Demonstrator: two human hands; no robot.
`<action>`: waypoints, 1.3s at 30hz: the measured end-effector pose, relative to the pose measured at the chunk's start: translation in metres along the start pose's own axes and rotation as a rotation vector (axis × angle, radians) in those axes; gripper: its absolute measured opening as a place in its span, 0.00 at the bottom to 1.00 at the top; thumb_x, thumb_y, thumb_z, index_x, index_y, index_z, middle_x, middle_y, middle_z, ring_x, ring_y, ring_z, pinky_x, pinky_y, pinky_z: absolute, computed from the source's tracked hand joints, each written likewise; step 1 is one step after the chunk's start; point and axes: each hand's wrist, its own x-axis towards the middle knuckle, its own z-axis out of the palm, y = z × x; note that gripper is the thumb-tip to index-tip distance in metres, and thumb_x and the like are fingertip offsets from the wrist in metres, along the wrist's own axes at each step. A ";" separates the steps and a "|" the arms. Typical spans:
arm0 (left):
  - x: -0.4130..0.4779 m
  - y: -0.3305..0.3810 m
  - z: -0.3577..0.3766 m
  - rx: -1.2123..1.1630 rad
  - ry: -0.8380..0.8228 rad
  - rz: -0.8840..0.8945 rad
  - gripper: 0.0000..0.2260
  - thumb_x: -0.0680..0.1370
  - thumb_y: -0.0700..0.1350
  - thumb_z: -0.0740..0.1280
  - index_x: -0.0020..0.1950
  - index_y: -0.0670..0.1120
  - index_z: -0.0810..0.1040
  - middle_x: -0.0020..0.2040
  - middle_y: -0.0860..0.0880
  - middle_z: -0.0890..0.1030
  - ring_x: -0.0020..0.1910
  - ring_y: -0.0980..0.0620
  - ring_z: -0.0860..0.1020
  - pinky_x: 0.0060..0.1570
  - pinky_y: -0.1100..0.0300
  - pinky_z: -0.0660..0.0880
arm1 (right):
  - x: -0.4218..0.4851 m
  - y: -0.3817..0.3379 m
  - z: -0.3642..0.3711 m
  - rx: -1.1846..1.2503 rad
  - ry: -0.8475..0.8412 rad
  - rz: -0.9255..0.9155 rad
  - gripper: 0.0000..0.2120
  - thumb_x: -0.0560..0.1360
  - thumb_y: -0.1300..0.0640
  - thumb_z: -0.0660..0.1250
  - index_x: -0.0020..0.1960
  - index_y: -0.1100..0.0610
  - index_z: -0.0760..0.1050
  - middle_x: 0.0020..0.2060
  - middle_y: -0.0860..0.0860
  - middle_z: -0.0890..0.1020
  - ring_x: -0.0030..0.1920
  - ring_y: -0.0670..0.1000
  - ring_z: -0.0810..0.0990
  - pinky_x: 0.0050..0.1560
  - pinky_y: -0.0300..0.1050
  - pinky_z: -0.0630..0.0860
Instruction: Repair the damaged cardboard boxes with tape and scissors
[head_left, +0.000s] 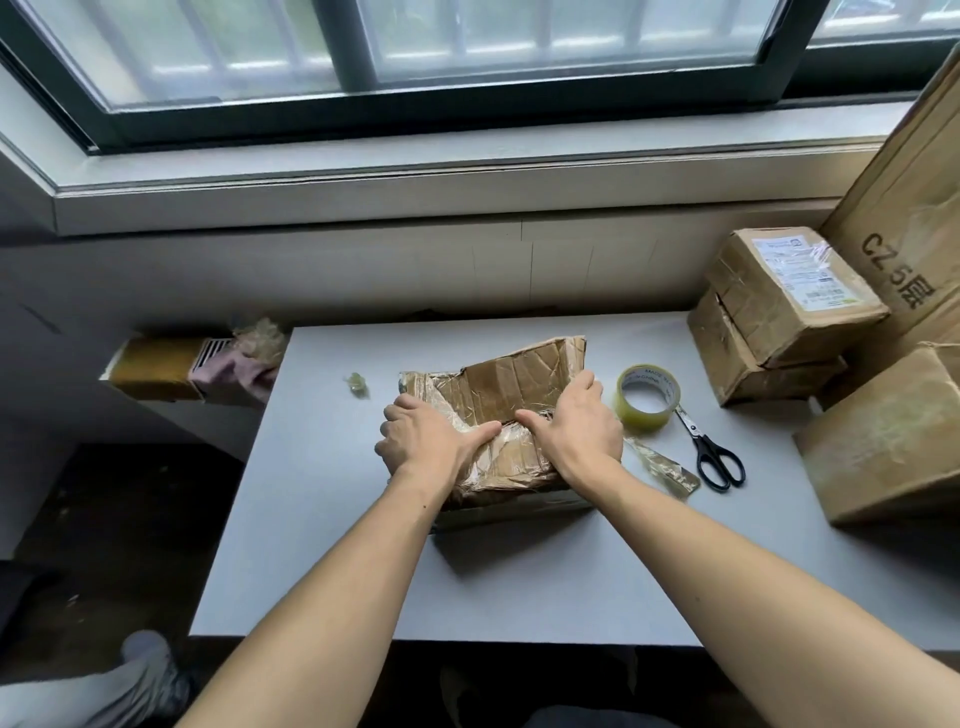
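Currently, hands: my left hand (423, 436) and right hand (576, 426) lie flat, fingers spread, pressing the cardboard box (498, 415) top.
Purpose: likely smoothing tape.
Tools: tape roll (647, 397), scissors (709, 449) idle nearby.

Crumpled, tape-patched cardboard box (511, 410) at frame centre, one flap raised; tape roll (648, 397) and black-handled scissors (711, 452) lie right of it.

Box (511, 387) brown w/ shiny clear tape; table (332, 519) pale grey. Tape roll (647, 397) yellowish-clear, scissors (714, 457) black handles. Stacked boxes (779, 322) brown, top one w/ white label.
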 end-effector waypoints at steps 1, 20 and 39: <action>0.000 0.000 0.000 -0.014 0.006 0.006 0.55 0.59 0.79 0.67 0.66 0.36 0.63 0.62 0.41 0.74 0.61 0.43 0.76 0.54 0.50 0.75 | 0.001 0.004 -0.001 0.011 0.002 -0.016 0.32 0.75 0.38 0.69 0.62 0.61 0.64 0.60 0.58 0.76 0.59 0.62 0.79 0.51 0.52 0.75; 0.002 -0.046 -0.011 -0.410 -0.132 0.001 0.27 0.83 0.59 0.54 0.63 0.35 0.74 0.59 0.37 0.78 0.55 0.40 0.75 0.48 0.57 0.66 | 0.007 0.045 -0.010 0.315 -0.175 0.001 0.26 0.82 0.40 0.57 0.50 0.63 0.77 0.48 0.64 0.82 0.46 0.61 0.78 0.44 0.48 0.70; 0.015 -0.054 -0.050 -0.909 -0.192 0.070 0.44 0.64 0.80 0.59 0.63 0.47 0.78 0.58 0.49 0.79 0.59 0.48 0.76 0.58 0.54 0.71 | 0.021 0.029 -0.046 0.891 -0.291 -0.051 0.38 0.64 0.23 0.67 0.55 0.54 0.81 0.48 0.45 0.85 0.52 0.46 0.83 0.55 0.45 0.78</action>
